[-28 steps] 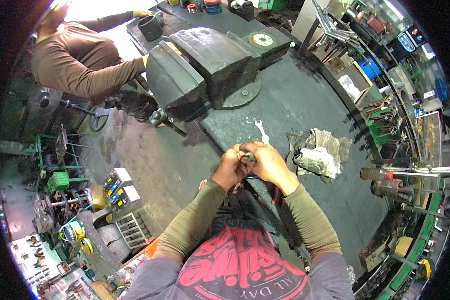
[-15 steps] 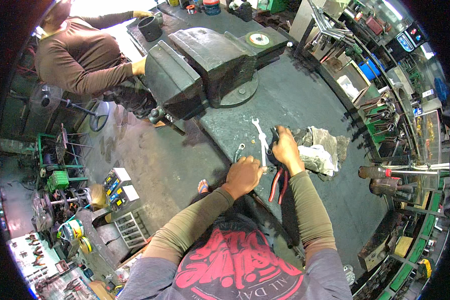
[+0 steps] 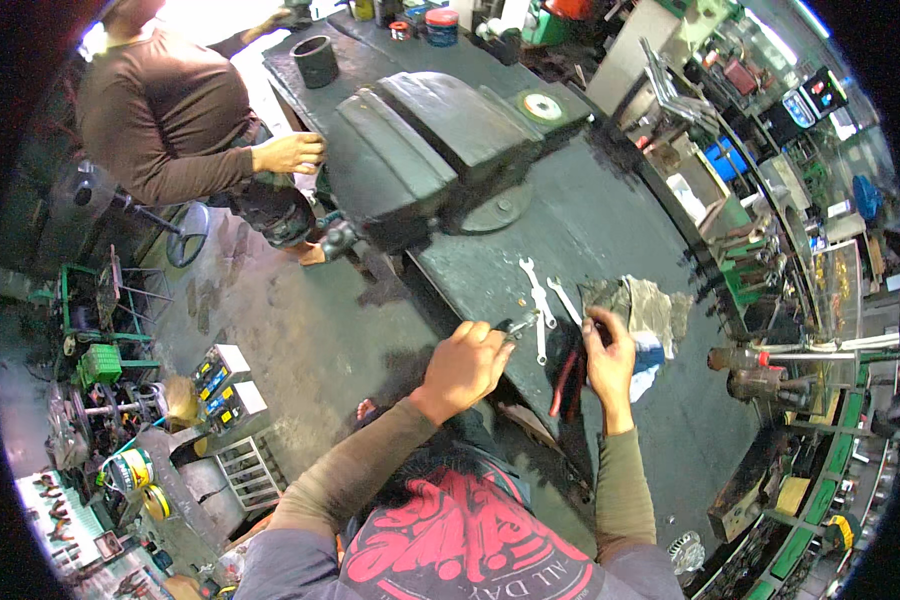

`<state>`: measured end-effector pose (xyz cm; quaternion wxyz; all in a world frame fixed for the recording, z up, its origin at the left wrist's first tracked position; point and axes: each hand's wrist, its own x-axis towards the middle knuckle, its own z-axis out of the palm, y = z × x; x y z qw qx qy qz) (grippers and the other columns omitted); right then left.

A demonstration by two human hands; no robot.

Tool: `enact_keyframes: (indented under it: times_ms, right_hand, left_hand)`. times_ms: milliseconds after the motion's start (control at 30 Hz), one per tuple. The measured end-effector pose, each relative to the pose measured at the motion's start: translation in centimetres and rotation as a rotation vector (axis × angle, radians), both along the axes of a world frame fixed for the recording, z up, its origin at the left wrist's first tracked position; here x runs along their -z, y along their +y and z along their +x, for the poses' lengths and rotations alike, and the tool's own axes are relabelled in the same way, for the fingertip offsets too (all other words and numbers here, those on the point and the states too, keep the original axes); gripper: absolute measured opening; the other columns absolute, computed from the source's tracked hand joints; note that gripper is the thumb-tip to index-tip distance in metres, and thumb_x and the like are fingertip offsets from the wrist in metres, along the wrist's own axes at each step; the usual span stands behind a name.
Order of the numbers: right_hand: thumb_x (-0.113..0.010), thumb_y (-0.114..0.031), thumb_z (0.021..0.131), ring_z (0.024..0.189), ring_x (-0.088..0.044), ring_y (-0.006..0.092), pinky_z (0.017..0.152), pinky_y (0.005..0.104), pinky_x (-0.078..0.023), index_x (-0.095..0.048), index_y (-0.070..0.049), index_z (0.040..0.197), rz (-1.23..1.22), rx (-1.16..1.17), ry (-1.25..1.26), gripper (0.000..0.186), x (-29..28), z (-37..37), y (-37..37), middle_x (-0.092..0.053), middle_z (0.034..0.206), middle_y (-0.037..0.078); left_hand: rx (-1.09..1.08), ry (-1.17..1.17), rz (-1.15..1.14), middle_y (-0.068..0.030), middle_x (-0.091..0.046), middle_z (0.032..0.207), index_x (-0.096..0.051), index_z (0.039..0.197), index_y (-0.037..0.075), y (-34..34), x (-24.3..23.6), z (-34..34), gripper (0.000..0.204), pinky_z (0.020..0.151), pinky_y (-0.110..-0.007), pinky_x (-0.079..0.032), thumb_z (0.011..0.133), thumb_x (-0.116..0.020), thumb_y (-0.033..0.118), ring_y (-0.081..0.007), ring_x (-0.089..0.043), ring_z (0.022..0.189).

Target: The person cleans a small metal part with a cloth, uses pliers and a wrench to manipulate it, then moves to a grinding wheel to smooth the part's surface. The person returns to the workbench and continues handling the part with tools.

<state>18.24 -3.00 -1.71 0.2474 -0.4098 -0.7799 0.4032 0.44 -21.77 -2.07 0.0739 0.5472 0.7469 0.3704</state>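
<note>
My left hand (image 3: 464,368) is closed around a short metal piece (image 3: 520,325) that sticks out past the fingertips; its exact kind is unclear. My right hand (image 3: 610,362) pinches the lower end of an open-ended wrench (image 3: 566,302) over the dark workbench (image 3: 610,215). Between the hands lie a wrench (image 3: 536,285) and another slim wrench (image 3: 542,340), one overlapping the other. Red-handled pliers (image 3: 567,385) rest at the bench edge, just left of my right hand. A crumpled grey rag (image 3: 650,305) lies beyond that hand, partly beside a white and blue cloth (image 3: 650,360).
A large black vise (image 3: 425,150) stands on the bench ahead. At the far left, a person in a brown long-sleeved top (image 3: 175,110) stands beside it. A dark pipe piece (image 3: 315,62) sits at the bench's far end. Tool shelves (image 3: 760,230) run along the right.
My hands have moved apart and lifted, the left with the metal piece, the right with a wrench. The other person's hand has come away from the vise.
</note>
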Motion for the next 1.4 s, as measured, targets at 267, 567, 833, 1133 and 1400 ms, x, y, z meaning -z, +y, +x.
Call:
enact_keyframes:
  times_ms: [267,567,833,1133,1400]
  right_hand:
    - [-0.066,-0.016,0.102,0.119,-0.064,0.0218,0.097,0.0358,-0.055,-0.047,0.003,0.152,-0.815,-0.460,0.379,0.056,-4.9,-17.7,-18.5,-0.064,0.138,0.014]
    - [-0.076,0.002,0.091,0.101,-0.068,0.0135,0.093,0.0277,-0.055,-0.067,0.004,0.127,-0.867,-0.671,0.427,0.037,-5.8,-40.6,-40.5,-0.073,0.114,0.008]
    - [-0.072,0.011,0.090,0.110,-0.070,0.0177,0.100,0.0307,-0.054,-0.065,0.003,0.126,-0.702,-0.858,0.346,0.038,-7.2,-61.4,-49.9,-0.074,0.117,0.011]
    - [-0.071,0.007,0.093,0.108,-0.070,0.0161,0.098,0.0305,-0.054,-0.066,0.003,0.124,-0.786,-0.917,0.357,0.031,-7.0,-86.8,-54.3,-0.074,0.114,0.010]
    - [-0.068,0.004,0.097,0.113,-0.068,0.0167,0.098,0.0317,-0.056,-0.062,0.004,0.134,-0.984,-0.836,0.500,0.037,-5.7,-107.2,-54.9,-0.072,0.123,0.011]
  left_hand:
    - [-0.192,-0.420,0.108,-0.0137,-0.057,0.078,-0.072,0.096,0.002,-17.3,-6.3,-12.2,0.016,0.067,-0.043,-0.047,0.095,-0.071,0.018,-0.0324,-0.059,0.074]
    - [-0.488,-0.565,0.233,-0.0110,-0.055,0.079,-0.069,0.096,-0.003,-40.9,-7.0,-29.4,0.021,0.062,-0.037,-0.043,0.096,-0.068,0.017,-0.0205,-0.055,0.068]
    - [-0.568,-0.357,0.141,-0.0150,-0.057,0.081,-0.067,0.093,-0.001,-52.0,-7.5,-46.7,0.017,0.068,-0.042,-0.047,0.091,-0.069,0.016,-0.0329,-0.058,0.074]
    - [-0.663,-0.336,0.153,-0.0128,-0.056,0.078,-0.068,0.091,-0.001,-55.8,-8.0,-70.6,0.030,0.065,-0.040,-0.045,0.090,-0.080,0.027,-0.0294,-0.055,0.071]
    - [-0.657,-0.668,0.328,-0.0051,-0.058,0.078,-0.069,0.090,0.000,-54.3,-6.3,-92.2,0.025,0.064,-0.032,-0.043,0.094,-0.079,0.022,-0.0132,-0.052,0.071]
